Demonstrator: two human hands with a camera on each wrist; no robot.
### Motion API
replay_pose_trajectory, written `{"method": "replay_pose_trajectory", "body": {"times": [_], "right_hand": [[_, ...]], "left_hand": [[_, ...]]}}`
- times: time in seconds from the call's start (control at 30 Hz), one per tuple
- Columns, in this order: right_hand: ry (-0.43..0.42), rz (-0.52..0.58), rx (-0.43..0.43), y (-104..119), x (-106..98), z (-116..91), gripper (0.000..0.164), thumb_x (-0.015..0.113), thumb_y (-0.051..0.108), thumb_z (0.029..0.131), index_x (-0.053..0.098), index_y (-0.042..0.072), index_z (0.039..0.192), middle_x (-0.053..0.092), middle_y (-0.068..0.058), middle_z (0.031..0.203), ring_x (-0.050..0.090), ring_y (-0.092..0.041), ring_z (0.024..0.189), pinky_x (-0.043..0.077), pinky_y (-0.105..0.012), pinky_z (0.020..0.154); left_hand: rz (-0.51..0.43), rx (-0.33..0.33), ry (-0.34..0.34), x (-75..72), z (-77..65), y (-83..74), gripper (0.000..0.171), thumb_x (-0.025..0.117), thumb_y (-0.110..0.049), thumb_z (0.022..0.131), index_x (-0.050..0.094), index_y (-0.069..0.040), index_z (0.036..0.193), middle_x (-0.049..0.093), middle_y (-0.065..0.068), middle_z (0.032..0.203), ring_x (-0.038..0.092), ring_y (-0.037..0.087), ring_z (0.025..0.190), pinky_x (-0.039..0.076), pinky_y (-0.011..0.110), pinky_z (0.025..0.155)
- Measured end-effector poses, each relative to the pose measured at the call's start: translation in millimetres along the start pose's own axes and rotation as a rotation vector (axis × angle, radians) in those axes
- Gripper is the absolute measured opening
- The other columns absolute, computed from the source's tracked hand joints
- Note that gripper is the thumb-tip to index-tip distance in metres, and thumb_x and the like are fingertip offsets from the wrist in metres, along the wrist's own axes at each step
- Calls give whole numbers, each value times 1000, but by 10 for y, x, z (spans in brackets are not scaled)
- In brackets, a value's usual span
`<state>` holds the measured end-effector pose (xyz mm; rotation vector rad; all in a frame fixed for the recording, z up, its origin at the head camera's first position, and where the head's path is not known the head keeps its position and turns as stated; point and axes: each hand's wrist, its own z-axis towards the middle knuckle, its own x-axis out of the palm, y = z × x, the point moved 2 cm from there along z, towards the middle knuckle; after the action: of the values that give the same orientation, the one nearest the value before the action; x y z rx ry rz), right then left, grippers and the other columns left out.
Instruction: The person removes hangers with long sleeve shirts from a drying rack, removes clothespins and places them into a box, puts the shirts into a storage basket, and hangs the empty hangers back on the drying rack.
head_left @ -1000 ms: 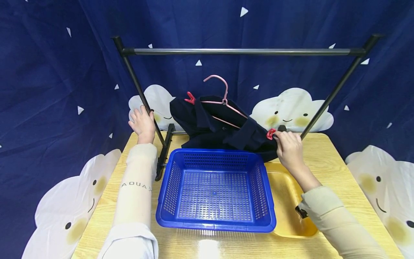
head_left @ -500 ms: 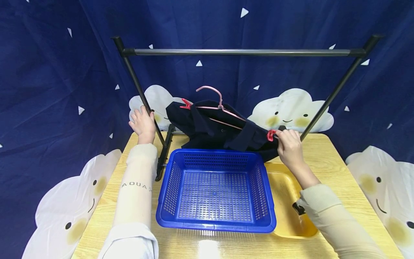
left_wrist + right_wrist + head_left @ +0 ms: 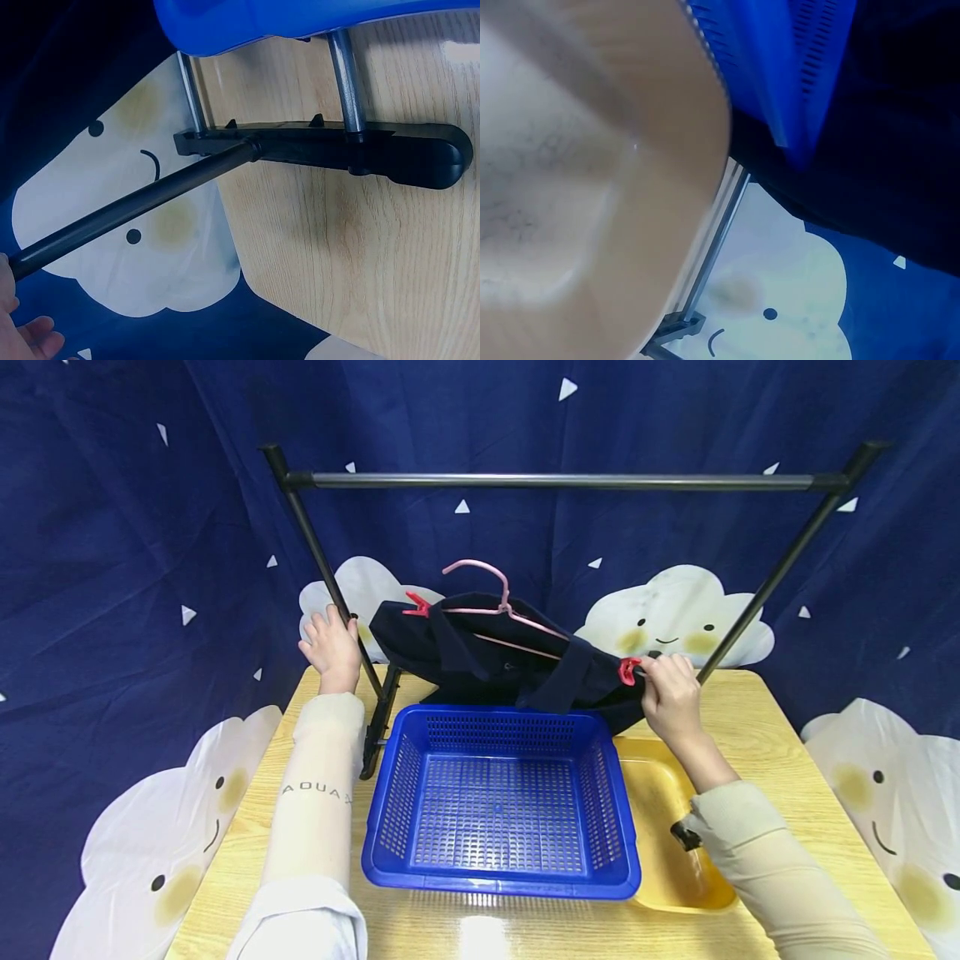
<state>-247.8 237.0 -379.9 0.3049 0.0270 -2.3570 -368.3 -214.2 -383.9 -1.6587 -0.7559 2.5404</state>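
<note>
A dark navy garment (image 3: 480, 647) with collar-like flaps, probably a shirt, is on a pink hanger (image 3: 501, 602), below the rack's bar. Red clothespins sit near both shoulders: a left clothespin (image 3: 417, 605) and a right clothespin (image 3: 628, 672). Just beside the right one, my right hand (image 3: 671, 697) pinches the garment's shoulder edge with thumb and fingers. My left hand (image 3: 330, 647) rests with its fingers extended against the left post (image 3: 318, 556) of the rack. In the left wrist view, part of that hand shows by the post (image 3: 135, 210); the right wrist view hides the right hand.
A blue perforated basket (image 3: 498, 887) stands in front of the garment. Partly under it, on the right, is a yellow basin (image 3: 663, 777). The rack's metal bar (image 3: 555, 482) spans above, its black foot (image 3: 371, 739) on the wooden table (image 3: 217, 877). A patterned curtain hangs behind.
The hanger, left clothespin and left part of the garment have shifted left; the hook has also dropped and leaned further left. My right hand keeps its pinch almost in place; the left hand is still.
</note>
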Motion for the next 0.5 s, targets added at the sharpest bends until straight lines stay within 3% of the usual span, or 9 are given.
{"method": "replay_pose_trajectory", "body": {"times": [0.23, 0.5], "right_hand": [[-85, 39, 16, 21, 16, 64, 13, 47, 1, 82, 56, -6, 75, 45, -18, 61, 34, -36, 57, 26, -46, 59], [-175, 64, 42, 61, 4, 151, 38, 46, 21, 95, 51, -7, 69, 37, -16, 58, 31, -35, 55, 24, -44, 58]], "left_hand": [[-5, -2, 0, -2, -2, 1, 43, 43, -36, 96, 37, -9, 129, 41, 21, 124, 35, 38, 117, 30, 53, 90], [-1, 7, -5, -7, -13, -13, 43, 43, -35, 96, 36, -8, 129, 40, 22, 123, 34, 38, 117, 30, 54, 90]]}}
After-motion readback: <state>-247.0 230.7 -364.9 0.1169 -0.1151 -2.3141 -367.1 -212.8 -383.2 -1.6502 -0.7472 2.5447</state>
